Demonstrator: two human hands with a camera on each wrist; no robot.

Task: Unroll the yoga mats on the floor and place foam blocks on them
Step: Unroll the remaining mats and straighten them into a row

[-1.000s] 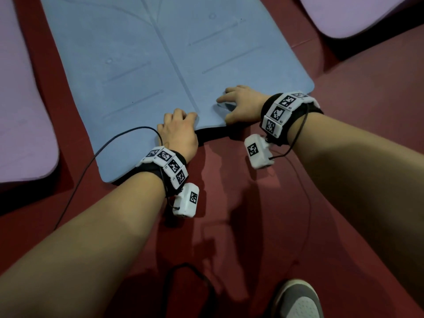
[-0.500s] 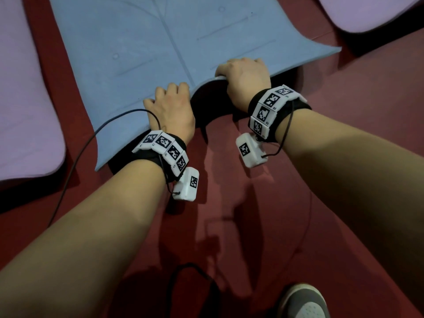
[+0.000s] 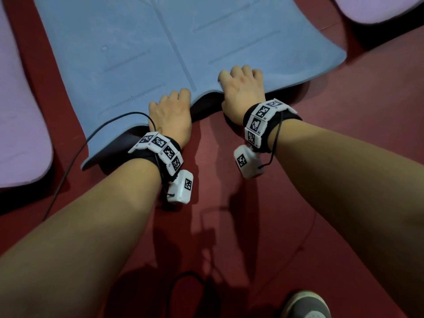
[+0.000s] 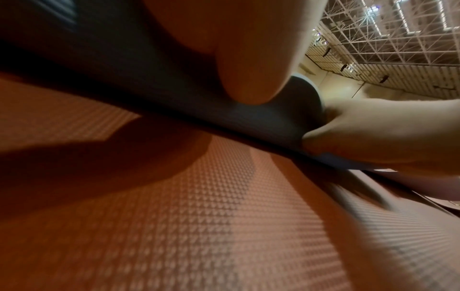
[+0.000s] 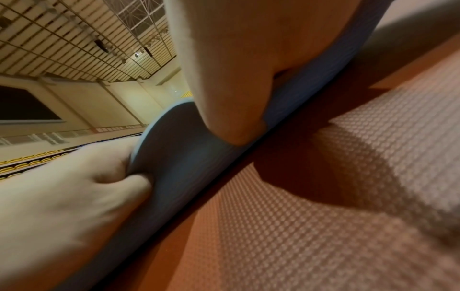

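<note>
Hands grip the near short edge of the flat blue foam yoga mat [image 3: 146, 53], which lies unrolled on the dark red textured floor [image 3: 321, 157] and runs away from the person toward the far side of the head view. The left hand [image 3: 171, 114] holds that edge left of the mat's centre line, fingers curled over the top surface; the left wrist view shows its thumb [image 4: 248, 74] pressed against the dark underside, so the edge is pinched between thumb and fingers. The right hand [image 3: 243, 88] holds the same edge right of the centre line, knuckles up and fingers folded over the top, and the right wrist view shows its thumb [image 5: 231, 110] under the mat in the same pinch. Between and beside the two hands the edge is lifted off the floor, bowed upward with a dark gap and shadow beneath it, while the near left corner and the near right corner sit lower. Each wrist camera also catches the other hand clamped on the mat's rim. A pale purple foam mat [image 3: 20, 138] lies on the floor just beside the blue mat's left long edge, and another purple mat [image 3: 376, 8] shows at the far right. A thin black cable [image 3: 75, 157] crosses the blue mat's near left corner. A grey shoe toe [image 3: 307, 306] shows at the near edge of the floor.
</note>
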